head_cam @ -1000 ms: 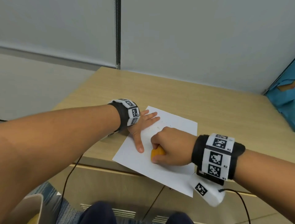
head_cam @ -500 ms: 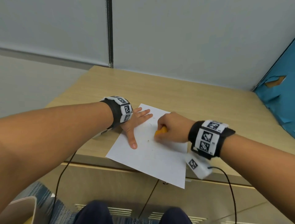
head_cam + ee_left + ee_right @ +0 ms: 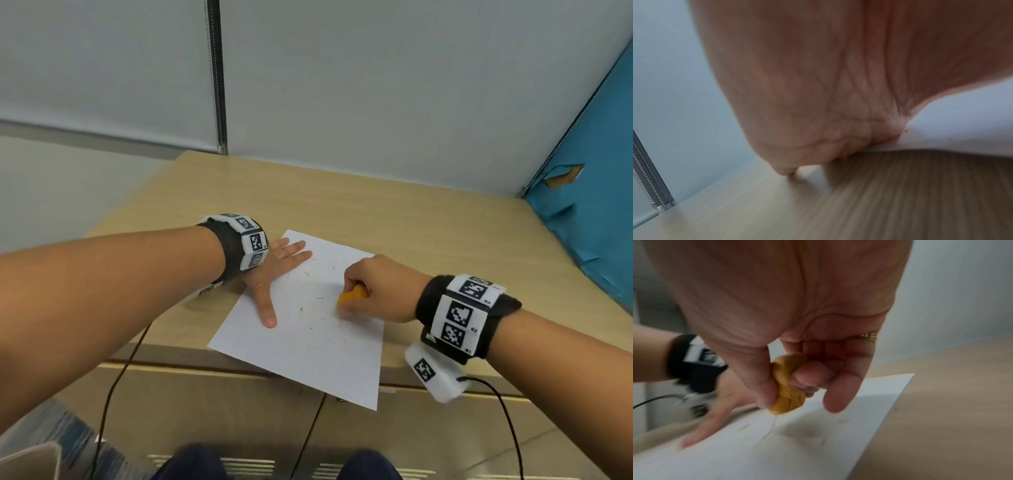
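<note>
The right hand (image 3: 376, 287) has slid across the sheet, away from the left thumb and toward the sheet's right edge, since a second ago. The left hand (image 3: 274, 270) has stayed planted where it was.

The right hand is clenched around an orange eraser (image 3: 351, 296), a soft, kneaded-looking lump. In the right wrist view the thumb and curled fingers pinch the orange eraser (image 3: 787, 386), whose lower end pokes out and touches the paper. A gold ring (image 3: 869, 335) sits on one finger of that hand.

The white sheet of paper (image 3: 308, 359) lies at an angle near the front edge of the wooden surface (image 3: 411, 212). Its near corner hangs over that edge. Thin dark eraser shreds (image 3: 307, 273) are scattered over the middle of the sheet.

The left hand is released and flat, fingers straight. It presses down the sheet's left edge, with the thumb pointing toward the front edge. The left wrist view shows the heel of this hand (image 3: 818, 81) resting partly on the paper (image 3: 962, 121) and partly on the bare wood (image 3: 859, 203).

Both wrists wear black bands with black-and-white marker squares. A blue panel (image 3: 599, 205) stands along the right edge of the surface.
</note>
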The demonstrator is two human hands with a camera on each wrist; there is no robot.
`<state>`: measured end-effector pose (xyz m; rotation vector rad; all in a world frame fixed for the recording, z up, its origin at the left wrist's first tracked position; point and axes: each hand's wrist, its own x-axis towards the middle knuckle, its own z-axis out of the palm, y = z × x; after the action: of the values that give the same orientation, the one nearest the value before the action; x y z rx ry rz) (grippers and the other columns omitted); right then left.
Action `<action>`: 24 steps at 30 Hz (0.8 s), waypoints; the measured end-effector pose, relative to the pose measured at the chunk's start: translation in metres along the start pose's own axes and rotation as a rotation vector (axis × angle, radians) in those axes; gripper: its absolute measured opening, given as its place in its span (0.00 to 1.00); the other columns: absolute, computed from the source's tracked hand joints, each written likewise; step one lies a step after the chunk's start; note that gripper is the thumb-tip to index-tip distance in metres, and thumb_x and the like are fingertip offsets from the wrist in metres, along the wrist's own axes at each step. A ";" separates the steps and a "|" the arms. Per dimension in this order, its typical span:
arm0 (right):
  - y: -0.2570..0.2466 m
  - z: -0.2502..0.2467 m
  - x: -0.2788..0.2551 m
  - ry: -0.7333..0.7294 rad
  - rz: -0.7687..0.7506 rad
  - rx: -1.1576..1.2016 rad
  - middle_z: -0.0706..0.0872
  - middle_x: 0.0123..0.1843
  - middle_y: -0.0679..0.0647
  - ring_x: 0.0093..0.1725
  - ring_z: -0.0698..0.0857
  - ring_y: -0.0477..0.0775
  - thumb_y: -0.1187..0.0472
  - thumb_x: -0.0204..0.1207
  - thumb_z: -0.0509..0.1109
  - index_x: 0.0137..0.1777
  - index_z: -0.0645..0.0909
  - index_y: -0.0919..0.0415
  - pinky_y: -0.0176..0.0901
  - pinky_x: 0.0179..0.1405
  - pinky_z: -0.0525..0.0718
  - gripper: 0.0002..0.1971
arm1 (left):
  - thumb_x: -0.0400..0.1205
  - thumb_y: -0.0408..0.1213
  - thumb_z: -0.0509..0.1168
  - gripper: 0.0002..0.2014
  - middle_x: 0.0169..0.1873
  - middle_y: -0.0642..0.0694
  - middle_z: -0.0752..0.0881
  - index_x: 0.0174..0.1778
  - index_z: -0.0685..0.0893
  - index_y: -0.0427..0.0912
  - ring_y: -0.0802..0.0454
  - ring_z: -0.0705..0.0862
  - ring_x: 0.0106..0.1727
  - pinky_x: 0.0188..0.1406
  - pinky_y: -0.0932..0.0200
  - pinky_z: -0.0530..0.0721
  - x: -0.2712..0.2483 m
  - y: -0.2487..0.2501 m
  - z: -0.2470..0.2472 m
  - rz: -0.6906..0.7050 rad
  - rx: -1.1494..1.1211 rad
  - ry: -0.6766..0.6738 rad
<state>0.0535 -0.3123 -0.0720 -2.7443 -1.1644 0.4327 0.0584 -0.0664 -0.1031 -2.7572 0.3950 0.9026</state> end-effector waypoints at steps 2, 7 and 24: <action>0.007 -0.009 0.020 0.053 0.089 0.043 0.86 0.43 0.53 0.32 0.80 0.50 0.52 0.79 0.74 0.49 0.85 0.65 0.41 0.31 0.78 0.14 | 0.40 0.83 0.65 0.83 0.83 0.51 0.25 0.82 0.23 0.55 0.43 0.29 0.85 0.81 0.34 0.38 0.000 0.000 0.001 -0.006 0.000 0.001; 0.011 -0.001 0.053 0.092 0.165 0.003 0.91 0.49 0.63 0.42 0.86 0.61 0.51 0.76 0.75 0.46 0.86 0.67 0.50 0.41 0.84 0.16 | 0.40 0.82 0.66 0.83 0.84 0.49 0.25 0.83 0.24 0.54 0.42 0.29 0.85 0.81 0.34 0.38 0.000 0.002 -0.002 -0.004 0.002 -0.011; 0.003 -0.019 0.051 0.107 0.126 -0.008 0.87 0.50 0.56 0.48 0.85 0.58 0.48 0.81 0.72 0.50 0.84 0.61 0.51 0.48 0.84 0.15 | 0.54 0.74 0.76 0.78 0.83 0.49 0.24 0.82 0.23 0.54 0.43 0.29 0.85 0.81 0.35 0.38 -0.005 0.004 -0.003 -0.004 0.020 -0.010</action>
<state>0.0949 -0.2781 -0.0655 -2.8187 -0.9749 0.2916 0.0551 -0.0700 -0.0981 -2.7328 0.3948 0.9065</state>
